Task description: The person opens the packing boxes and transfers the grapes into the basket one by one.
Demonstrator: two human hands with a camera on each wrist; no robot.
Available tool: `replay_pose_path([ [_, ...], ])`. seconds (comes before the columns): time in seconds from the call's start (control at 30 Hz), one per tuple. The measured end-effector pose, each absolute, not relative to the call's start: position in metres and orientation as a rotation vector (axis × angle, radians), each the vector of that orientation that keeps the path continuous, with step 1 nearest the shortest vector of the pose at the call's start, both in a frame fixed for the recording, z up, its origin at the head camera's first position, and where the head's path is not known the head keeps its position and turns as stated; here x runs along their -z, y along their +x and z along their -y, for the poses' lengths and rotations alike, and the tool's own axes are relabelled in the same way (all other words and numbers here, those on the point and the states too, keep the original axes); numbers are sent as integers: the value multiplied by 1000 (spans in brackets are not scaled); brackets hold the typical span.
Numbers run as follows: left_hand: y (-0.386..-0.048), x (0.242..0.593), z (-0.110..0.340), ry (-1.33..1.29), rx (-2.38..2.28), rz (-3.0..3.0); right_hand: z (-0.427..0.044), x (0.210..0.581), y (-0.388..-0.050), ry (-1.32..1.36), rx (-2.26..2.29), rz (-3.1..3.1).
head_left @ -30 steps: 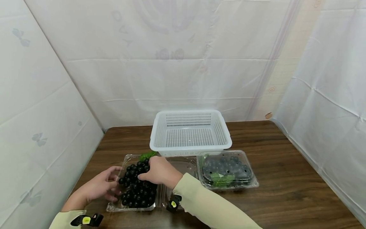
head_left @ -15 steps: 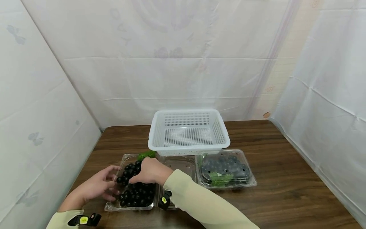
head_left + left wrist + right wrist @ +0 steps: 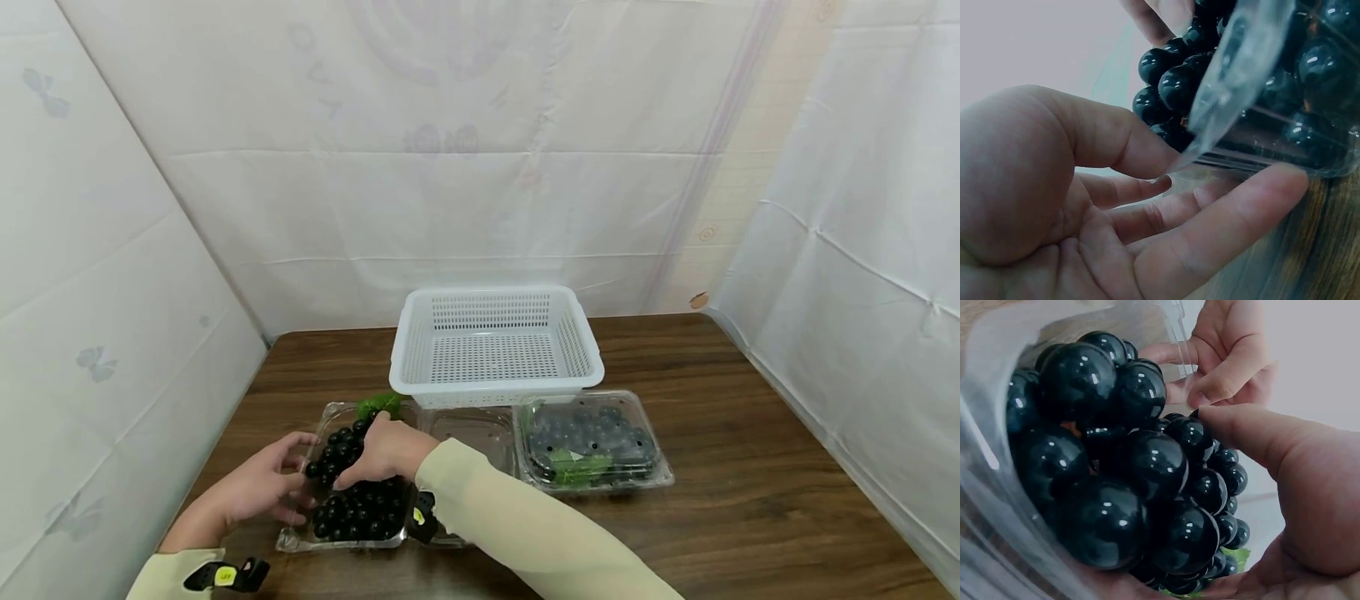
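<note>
Grapes (image 3: 341, 450), round, glossy black, in grasp of right hand (image 3: 386, 454).
Left hand (image 3: 262, 483) loose, fingers extended, at rim of clear rectangular plastic box (image 3: 291, 542).

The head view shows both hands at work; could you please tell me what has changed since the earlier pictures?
The right hand has moved left over the grapes, towards the left hand. The left hand stays by the open box; basket and closed box stayed put.

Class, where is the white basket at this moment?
In the head view, the basket stands near the middle of the table's far side, just behind the open lid and the closed box.
</note>
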State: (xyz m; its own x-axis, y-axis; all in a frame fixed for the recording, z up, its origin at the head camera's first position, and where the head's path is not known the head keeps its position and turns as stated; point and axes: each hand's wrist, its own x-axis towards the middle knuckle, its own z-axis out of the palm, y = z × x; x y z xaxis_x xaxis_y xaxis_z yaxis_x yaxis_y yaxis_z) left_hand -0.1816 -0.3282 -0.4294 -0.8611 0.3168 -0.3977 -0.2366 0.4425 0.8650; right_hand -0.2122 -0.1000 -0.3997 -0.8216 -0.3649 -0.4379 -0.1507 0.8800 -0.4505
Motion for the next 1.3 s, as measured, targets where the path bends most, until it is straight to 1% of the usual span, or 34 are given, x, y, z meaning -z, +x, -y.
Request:
replay_pose_path([
  [0.2,-182,430,326,22,-1417,-2193,99,405,-214,-362,618,-2467],
  [0.47,-181,430,327,14,-1420,-2183,107,409,-207,-317,682,-2465],
  [0.73,-183,427,326,54,-1397,-2200,114,425,-211,-218,920,-2411],
  [1.03,-182,426,326,75,-1395,-2196,112,431,-213,-154,1210,-2271],
  [1.3,-182,427,326,83,-1400,-2190,113,436,-213,-136,1304,-2248],
])
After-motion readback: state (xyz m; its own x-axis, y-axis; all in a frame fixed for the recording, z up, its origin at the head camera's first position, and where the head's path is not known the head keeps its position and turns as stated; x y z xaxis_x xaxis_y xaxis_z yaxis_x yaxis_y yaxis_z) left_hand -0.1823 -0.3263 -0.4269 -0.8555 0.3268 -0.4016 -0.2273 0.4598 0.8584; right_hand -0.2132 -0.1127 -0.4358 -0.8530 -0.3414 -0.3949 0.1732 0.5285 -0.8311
